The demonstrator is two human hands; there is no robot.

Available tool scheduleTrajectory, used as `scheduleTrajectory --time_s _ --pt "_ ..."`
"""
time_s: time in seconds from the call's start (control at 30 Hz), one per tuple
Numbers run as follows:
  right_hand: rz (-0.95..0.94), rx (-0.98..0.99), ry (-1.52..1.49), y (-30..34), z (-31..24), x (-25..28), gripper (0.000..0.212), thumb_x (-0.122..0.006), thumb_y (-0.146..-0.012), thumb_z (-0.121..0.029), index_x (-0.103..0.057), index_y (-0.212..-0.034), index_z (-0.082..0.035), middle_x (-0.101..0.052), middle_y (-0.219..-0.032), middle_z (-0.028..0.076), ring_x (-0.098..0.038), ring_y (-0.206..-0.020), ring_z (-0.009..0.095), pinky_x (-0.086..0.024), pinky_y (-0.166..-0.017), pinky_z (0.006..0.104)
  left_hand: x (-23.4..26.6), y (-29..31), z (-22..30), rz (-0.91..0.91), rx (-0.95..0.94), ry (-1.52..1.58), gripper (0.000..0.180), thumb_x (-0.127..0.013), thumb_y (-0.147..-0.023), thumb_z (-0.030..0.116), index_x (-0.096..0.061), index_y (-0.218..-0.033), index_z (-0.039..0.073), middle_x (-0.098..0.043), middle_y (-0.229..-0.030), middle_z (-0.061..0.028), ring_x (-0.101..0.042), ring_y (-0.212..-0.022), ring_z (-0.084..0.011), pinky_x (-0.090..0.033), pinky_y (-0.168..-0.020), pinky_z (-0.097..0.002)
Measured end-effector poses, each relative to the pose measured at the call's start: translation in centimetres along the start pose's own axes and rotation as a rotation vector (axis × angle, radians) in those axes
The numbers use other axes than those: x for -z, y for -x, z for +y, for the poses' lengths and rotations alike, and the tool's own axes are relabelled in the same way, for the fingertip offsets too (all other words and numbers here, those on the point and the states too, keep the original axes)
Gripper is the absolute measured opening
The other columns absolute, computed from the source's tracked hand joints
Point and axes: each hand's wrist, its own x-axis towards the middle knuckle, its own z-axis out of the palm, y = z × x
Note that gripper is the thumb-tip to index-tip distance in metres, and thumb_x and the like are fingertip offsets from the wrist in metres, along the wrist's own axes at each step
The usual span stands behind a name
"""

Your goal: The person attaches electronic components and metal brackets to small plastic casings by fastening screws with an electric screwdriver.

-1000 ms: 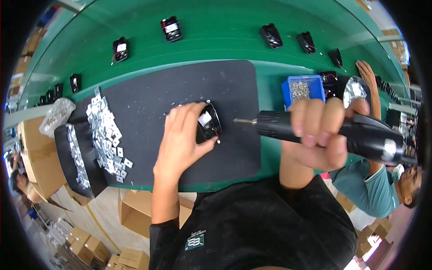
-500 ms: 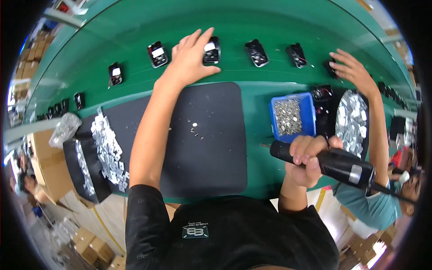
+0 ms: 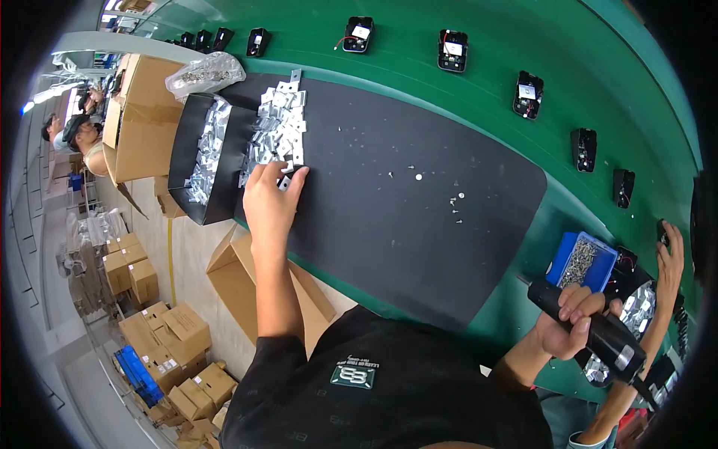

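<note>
My left hand [image 3: 271,198] is at the near end of a pile of small silvery metal plates [image 3: 280,131] on the black mat [image 3: 374,202]. Its thumb and fingers are apart, with a plate showing between them; no firm grip is visible. In my right hand [image 3: 572,322] is a black electric screwdriver [image 3: 615,346], its bit pointing up and left beside a blue bin [image 3: 562,258] of small screws. A few loose screws [image 3: 454,200] lie on the mat. Along the green belt [image 3: 486,97] stand several black housings [image 3: 452,51] with white labels and thin wires.
A black bin [image 3: 202,161] of more plates stands left of the pile, by a cardboard box [image 3: 149,112] and a plastic bag [image 3: 206,73]. At the right, a co-worker's hand [image 3: 671,258] touches a housing near another container of silvery parts [image 3: 639,308]. Cartons sit on the floor.
My left hand has left the housing on the belt and come down to the plate pile. The view has turned left. The screwdriver stays in my right hand.
</note>
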Motion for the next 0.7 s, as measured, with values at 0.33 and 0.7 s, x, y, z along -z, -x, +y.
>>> scheduleTrajectory --time_s 0.33,0.7 --pt "0.004 -0.046 -0.033 -0.3 1.5 -3.7 0.050 -0.063 -0.080 -0.008 -0.036 -0.122 -0.006 -0.046 -0.066 0.002 -0.046 -0.054 0.014 -0.042 -0.054 0.0299 -2.9 -0.7 1.1 0.115 0.025 0.094 0.023 -0.074 -0.075 0.016 -0.066 -0.092 0.003 -0.060 -0.086 -0.0124 -0.060 -0.079 -0.0282 -0.048 -0.071 -0.0381" --pt "-0.086 -0.029 -0.068 -0.8 7.0 -7.0 0.052 -0.063 -0.079 0.002 -0.036 -0.122 -0.008 -0.050 -0.066 0.005 -0.051 -0.054 0.016 -0.048 -0.055 0.0333 -3.1 0.6 1.7 -0.146 -0.213 0.360 0.022 -0.065 -0.079 0.001 -0.067 -0.101 0.003 -0.062 -0.099 -0.0121 -0.061 -0.090 -0.0250 -0.049 -0.075 -0.0328"
